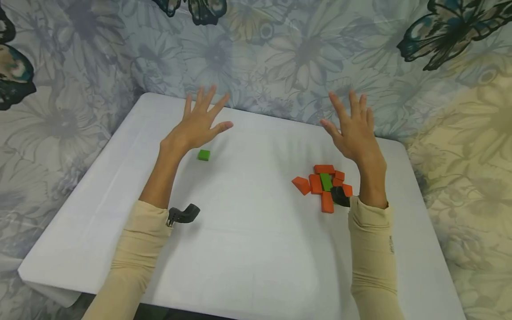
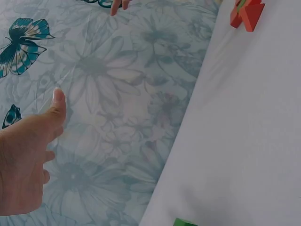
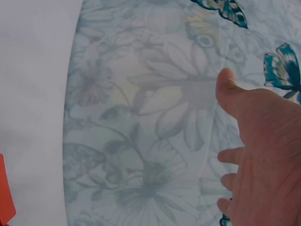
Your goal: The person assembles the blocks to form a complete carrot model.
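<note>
L hand [image 1: 196,126] is wide open, fingers straight & spread, thumb out to the side; nothing in it. R hand [image 1: 355,135] same, fingers extended, thumb apart, holding nothing. Both hang over the far side of the white bench [image 1: 248,258], well apart, fingertips overlapping the floral cloth [image 1: 304,53] behind in the head view. Lone green block [image 1: 204,155] sits on the bench just below L hand in the head view, not touched; only its top edge shows at the bottom of the L wrist view. Over by R forearm there's a tight grp of orange-red blocks [image 1: 315,184] w/ a 2nd green block [image 1: 326,182] in btwn them; pointed orange piece [image 1: 301,185] is at the grp's L edge, one long block [image 1: 327,202] points toward the near edge. Black part at R cuff [image 1: 340,196] hides some of the grp, so can't tell the exact no. Similar black part at L cuff [image 1: 184,214]. Both sleeves beige. Butterfly print [image 1: 452,33] on cloth, upper R.
</note>
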`<state>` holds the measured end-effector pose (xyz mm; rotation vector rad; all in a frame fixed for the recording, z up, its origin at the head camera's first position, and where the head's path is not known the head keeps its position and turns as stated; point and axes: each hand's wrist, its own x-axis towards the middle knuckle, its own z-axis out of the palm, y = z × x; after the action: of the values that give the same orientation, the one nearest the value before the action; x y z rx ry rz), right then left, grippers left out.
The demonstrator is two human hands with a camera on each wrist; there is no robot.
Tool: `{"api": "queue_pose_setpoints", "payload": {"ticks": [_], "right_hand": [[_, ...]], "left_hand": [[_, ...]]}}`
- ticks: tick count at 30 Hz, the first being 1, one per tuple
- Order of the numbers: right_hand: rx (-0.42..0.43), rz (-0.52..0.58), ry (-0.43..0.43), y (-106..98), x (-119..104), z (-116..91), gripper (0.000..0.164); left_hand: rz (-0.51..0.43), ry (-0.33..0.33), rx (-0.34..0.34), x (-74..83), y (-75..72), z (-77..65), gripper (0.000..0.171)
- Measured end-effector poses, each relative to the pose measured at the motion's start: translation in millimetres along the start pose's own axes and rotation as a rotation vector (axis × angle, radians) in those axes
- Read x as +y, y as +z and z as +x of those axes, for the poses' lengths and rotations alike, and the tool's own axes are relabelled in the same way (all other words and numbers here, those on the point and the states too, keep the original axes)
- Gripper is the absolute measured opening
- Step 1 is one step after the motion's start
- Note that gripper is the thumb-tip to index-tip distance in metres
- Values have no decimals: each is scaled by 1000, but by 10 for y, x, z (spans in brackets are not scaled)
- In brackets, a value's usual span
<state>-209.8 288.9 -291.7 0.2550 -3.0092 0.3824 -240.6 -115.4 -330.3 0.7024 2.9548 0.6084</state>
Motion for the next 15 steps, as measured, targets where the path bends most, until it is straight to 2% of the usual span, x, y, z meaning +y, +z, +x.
{"api": "queue_pose_setpoints", "payload": {"ticks": [8, 15], "right_hand": [[3, 13, -8, -5, -33, -70, 72], [3, -24, -26, 17, -38, -259, 71]], "left_hand": [[-51, 8, -22, -7, 107, -15, 81], [-87, 71, -83, 200, 344, 14, 76]]}}
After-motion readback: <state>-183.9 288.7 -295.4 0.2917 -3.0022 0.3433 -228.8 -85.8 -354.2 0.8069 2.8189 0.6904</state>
